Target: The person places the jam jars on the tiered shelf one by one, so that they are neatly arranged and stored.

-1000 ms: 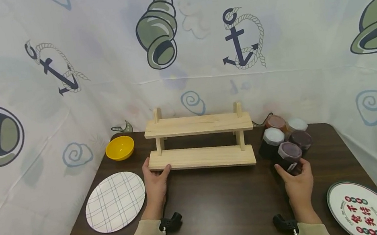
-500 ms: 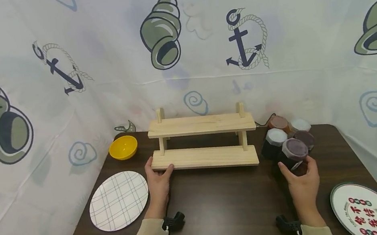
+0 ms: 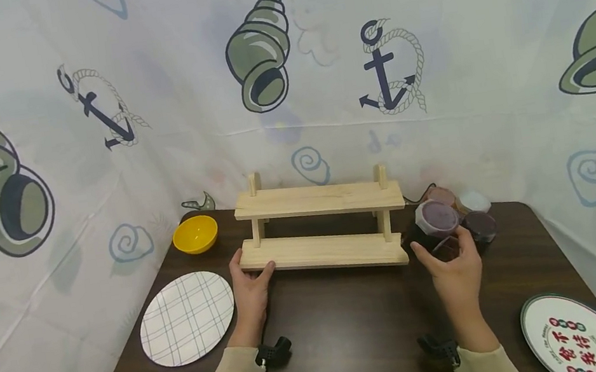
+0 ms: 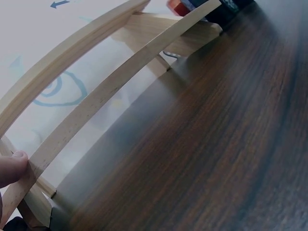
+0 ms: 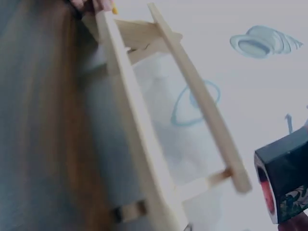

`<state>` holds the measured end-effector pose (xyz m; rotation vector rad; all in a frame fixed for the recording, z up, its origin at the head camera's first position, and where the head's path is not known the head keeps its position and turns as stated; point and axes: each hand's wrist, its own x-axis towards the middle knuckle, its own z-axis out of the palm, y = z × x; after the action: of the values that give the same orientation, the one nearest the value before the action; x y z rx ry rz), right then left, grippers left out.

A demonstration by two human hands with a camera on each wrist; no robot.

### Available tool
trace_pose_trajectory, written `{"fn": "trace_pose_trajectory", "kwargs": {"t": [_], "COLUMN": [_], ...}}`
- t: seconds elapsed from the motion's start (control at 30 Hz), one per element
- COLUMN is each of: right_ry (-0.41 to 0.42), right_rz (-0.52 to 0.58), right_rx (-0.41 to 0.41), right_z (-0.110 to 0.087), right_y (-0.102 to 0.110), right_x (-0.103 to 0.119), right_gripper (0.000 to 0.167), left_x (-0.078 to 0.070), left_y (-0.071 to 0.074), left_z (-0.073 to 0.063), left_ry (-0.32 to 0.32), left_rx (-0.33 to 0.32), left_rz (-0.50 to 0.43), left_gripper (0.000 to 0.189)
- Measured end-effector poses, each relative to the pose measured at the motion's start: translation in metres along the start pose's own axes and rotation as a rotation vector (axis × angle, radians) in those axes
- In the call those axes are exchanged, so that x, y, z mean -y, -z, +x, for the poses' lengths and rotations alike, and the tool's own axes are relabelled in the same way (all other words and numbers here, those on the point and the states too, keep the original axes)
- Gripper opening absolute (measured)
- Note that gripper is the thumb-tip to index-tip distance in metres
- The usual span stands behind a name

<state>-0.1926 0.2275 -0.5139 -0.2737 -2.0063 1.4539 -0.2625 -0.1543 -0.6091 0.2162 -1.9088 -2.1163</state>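
A two-tier wooden shelf rack (image 3: pixel 322 252) stands at the back of the table. My left hand (image 3: pixel 250 293) grips the left end of its lower board; the thumb (image 4: pixel 14 166) lies on the board's edge in the left wrist view. My right hand (image 3: pixel 457 268) holds a dark faceted jar (image 3: pixel 435 222) with a purplish lid, tilted and close to the rack's right end. In the right wrist view the same jar (image 5: pixel 284 178) shows a dark side with a patterned label and a reddish end. Other jars stand behind it: a dark-lidded one (image 3: pixel 480 228), a white-lidded one (image 3: pixel 474 201), and a reddish-brown-lidded one (image 3: pixel 441 195).
A yellow bowl (image 3: pixel 195 235) sits at the back left. In front of it lies a white checked plate (image 3: pixel 187 318). A white plate with red characters (image 3: pixel 577 334) lies at the front right. Patterned cloth (image 3: pixel 317 80) hangs behind the dark wooden table (image 3: pixel 349 332).
My right hand has lifted the purplish-lidded jar and carried it left toward the rack, covering the nearer white-lidded jar. My left hand keeps its grip on the lower board.
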Motion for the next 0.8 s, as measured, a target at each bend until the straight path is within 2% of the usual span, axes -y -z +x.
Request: {"fn": "trace_pose_trajectory", "kwargs": {"t": [0.1, 0.23, 0.37, 0.47, 0.6, 0.8], "right_ry": [0.017, 0.088, 0.130, 0.118, 0.088, 0.045], "right_rz": [0.025, 0.052, 0.107, 0.159, 0.170, 0.165], "right_rx": [0.070, 0.166, 0.259, 0.337, 0.428, 0.483], "right_z": [0.009, 0.024, 0.039, 0.045, 0.047, 0.047], "right_y": [-0.017, -0.045, -0.079, -0.106, -0.141, -0.183], "right_x": [0.013, 0.029, 0.042, 0.052, 0.065, 0.080], "right_gripper": [0.069, 0.068, 0.067, 0.068, 0.068, 0.070], "left_x": [0.001, 0.003, 0.003, 0.003, 0.002, 0.000], "left_y": [0.002, 0.003, 0.001, 0.000, 0.001, 0.003], "left_z": [0.000, 0.001, 0.002, 0.001, -0.001, -0.002], "left_ry": [0.012, 0.020, -0.001, 0.002, 0.025, 0.012], "left_rx": [-0.002, -0.016, -0.014, -0.006, -0.016, -0.005], "left_rz": [0.021, 0.043, 0.022, 0.018, 0.035, 0.037], "left_gripper": [0.100, 0.098, 0.096, 0.096, 0.097, 0.098]}}
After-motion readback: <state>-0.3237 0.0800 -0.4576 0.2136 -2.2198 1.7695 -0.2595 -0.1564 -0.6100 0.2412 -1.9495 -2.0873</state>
